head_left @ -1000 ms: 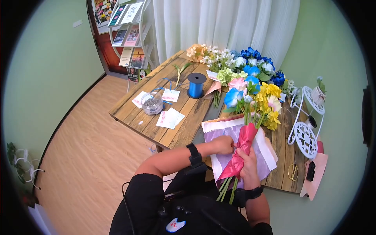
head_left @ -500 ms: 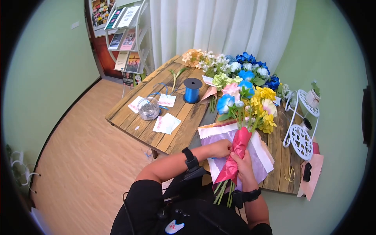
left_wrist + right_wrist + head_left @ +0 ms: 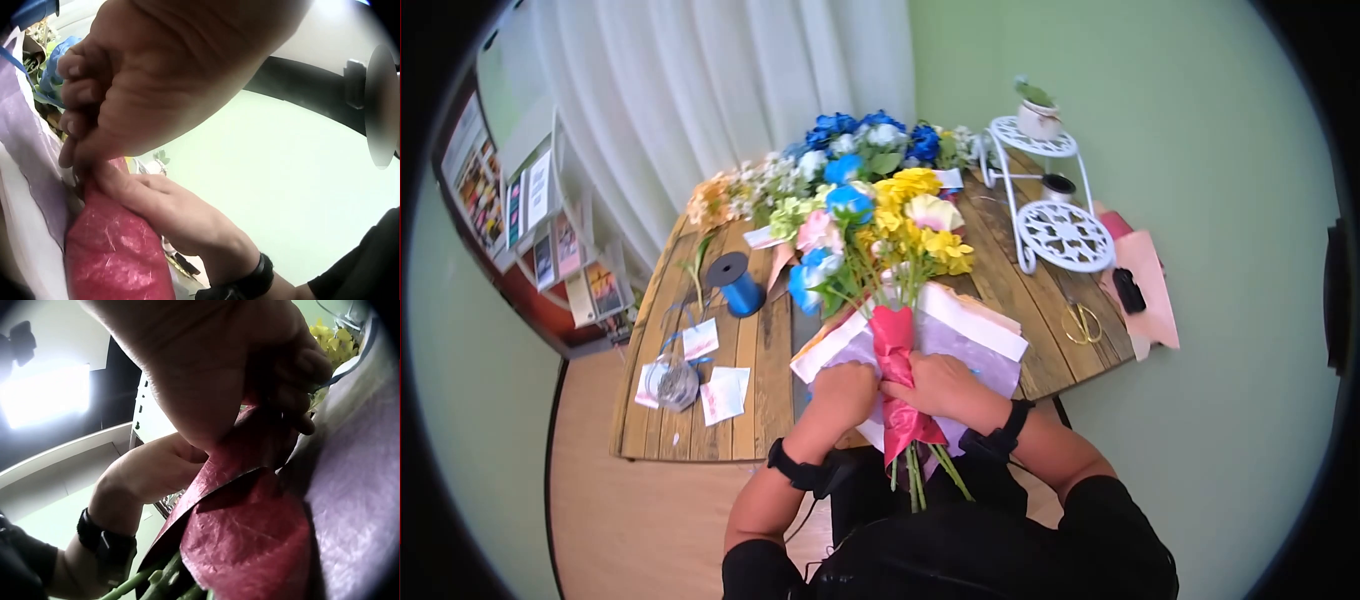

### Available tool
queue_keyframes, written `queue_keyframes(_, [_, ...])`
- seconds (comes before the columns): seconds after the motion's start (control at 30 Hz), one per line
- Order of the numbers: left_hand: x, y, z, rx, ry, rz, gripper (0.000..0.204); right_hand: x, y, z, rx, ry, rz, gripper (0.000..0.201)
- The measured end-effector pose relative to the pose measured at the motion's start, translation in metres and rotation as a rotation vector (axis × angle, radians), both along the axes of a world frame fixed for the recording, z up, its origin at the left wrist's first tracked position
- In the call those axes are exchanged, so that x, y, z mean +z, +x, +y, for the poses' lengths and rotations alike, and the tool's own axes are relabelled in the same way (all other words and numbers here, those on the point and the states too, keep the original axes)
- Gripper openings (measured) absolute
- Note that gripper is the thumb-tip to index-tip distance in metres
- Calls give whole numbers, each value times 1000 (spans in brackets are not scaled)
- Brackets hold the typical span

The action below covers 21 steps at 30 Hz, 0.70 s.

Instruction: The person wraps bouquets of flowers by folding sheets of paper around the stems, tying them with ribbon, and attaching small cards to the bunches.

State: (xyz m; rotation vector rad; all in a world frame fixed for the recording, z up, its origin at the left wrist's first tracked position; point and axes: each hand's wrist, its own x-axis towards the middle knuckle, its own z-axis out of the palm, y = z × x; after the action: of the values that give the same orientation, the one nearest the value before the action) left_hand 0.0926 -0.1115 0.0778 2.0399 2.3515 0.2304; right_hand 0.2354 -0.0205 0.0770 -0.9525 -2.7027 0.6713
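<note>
A bouquet wrapped at its stems in glossy red paper [image 3: 897,350] lies toward me, blue, pink and yellow flowers fanned at its far end. My right hand [image 3: 945,385] grips the wrapped stems, its thumb across the red paper. Close on the other side, my left hand [image 3: 845,392] has curled fingers at the wrap's narrow middle. A thin blue ribbon [image 3: 353,370] runs to the right hand's fingers in the right wrist view. It also leads toward the left fingertips in the left wrist view; the pinch itself is hidden. Under the bouquet lies purple-and-white wrapping paper [image 3: 990,350].
A blue ribbon spool [image 3: 737,285] stands left on the wooden table [image 3: 775,350], near small cards [image 3: 725,393] and a clear jar [image 3: 677,387]. More flowers [image 3: 830,135] lie behind. At right are a white metal stand [image 3: 1065,237], gold-handled scissors [image 3: 1082,323] and pink paper [image 3: 1152,290].
The view has swung right, so the table appears farther left. The right hand has moved from beneath the wrap to across its side, with both hands now close together at its middle.
</note>
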Motion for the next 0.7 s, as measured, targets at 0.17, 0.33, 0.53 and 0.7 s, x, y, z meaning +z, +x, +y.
queue_keyframes(0.17, [15, -1, -6, -69, 182, -7, 21, 4, 3, -2, 57, 53, -6, 54])
queue_keyframes(0.33, [3, -2, 8, -152, 337, -701, 18, 0, 2, 0, 93, 58, -31, 54])
queue_keyframes(0.53, [-18, 6, 24, -27, 340, -1342, 24, -2, 0, 0, 126, 33, -26, 53])
queue_keyframes(0.7, [-20, 9, 27, 9, 325, -1394, 25, 0, 5, 4, 230, -13, 4, 49])
